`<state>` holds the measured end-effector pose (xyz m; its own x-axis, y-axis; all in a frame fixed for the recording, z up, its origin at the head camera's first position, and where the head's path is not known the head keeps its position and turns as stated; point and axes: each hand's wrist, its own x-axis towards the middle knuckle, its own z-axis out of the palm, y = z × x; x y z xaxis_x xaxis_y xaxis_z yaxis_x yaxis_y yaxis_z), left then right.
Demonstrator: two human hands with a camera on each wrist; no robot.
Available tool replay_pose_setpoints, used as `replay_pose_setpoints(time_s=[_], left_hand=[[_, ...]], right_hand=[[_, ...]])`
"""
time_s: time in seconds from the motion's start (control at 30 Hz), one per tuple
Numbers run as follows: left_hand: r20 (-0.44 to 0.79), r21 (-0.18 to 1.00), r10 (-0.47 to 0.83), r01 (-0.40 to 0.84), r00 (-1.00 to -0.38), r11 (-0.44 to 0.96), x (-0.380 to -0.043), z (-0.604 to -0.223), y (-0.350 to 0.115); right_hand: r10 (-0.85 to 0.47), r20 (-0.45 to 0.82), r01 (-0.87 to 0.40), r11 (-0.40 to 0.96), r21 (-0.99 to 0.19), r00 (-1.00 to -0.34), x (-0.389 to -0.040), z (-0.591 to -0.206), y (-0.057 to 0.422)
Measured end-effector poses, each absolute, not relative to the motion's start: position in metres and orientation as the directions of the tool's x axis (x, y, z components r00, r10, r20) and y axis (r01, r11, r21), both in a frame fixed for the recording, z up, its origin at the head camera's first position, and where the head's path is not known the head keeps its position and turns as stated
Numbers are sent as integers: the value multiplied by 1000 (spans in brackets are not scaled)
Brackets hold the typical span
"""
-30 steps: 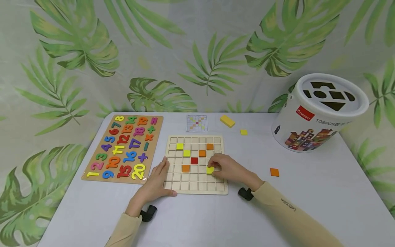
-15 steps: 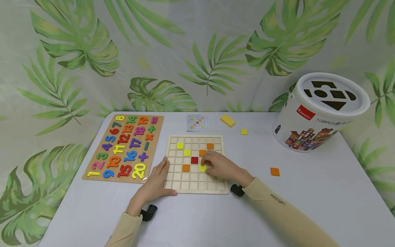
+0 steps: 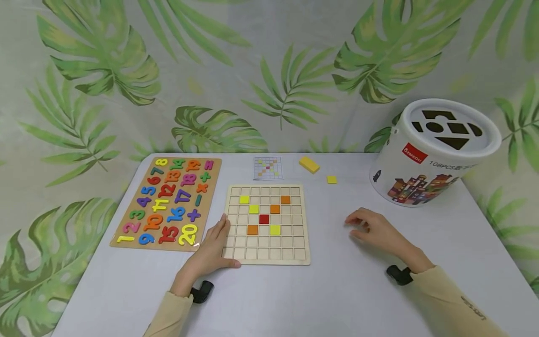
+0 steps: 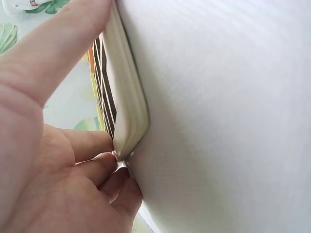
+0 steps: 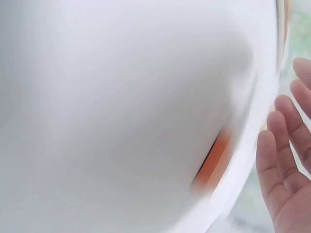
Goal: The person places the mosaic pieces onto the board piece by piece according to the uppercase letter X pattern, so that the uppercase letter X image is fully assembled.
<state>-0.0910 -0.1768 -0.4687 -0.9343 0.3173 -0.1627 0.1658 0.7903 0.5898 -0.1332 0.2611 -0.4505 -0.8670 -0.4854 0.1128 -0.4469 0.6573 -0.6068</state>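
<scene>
A wooden grid board (image 3: 292, 260) lies flat, with several tiles in its cells: yellow, orange and one red tile (image 3: 264, 219) near the middle. My left hand (image 3: 212, 250) rests at the board's near left corner, fingers along the left side and thumb at the front edge. The left wrist view shows the fingertips touching the board's corner (image 4: 131, 121). Over the table right of the board, my right hand (image 3: 376, 231) holds nothing, its fingers loosely bent. An orange tile (image 5: 214, 162) lies on the table in the right wrist view; the right hand hides it from the head view.
A number puzzle board (image 3: 168, 243) lies left of the grid board. Behind the grid board are a printed pattern card (image 3: 268, 168), a yellow block (image 3: 309, 164) and a yellow tile (image 3: 331, 179). A large white bucket (image 3: 429, 164) stands at the back right.
My right hand has slid the yellow tile one cell left, let go of it there, and moved right, off the board, to the orange tile's spot. The left hand has stayed put.
</scene>
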Motion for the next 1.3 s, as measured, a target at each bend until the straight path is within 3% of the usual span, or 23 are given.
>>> replay_pose_setpoints(time_s=[0.23, 0.5, 0.73, 1.03, 1.3], left_hand=[[-157, 597, 319, 168, -935, 784, -89, -469, -178], [-156, 604, 315, 162, -936, 781, -89, -469, -178], [-158, 598, 308, 157, -938, 786, -89, -469, -178], [-158, 600, 316, 163, -935, 783, -90, -471, -178], [-166, 603, 323, 163, -932, 781, -91, -469, -179]], right_hand=[[-427, 21, -364, 744, -561, -904, -120, -451, 304], [-419, 29, -360, 742, -565, -908, -121, -456, 297], [-478, 30, -393, 682, -618, -878, -130, -455, 240], [-623, 19, -469, 567, -677, -782, -135, -446, 146], [-717, -7, -541, 532, -651, -697, -138, -443, 75]])
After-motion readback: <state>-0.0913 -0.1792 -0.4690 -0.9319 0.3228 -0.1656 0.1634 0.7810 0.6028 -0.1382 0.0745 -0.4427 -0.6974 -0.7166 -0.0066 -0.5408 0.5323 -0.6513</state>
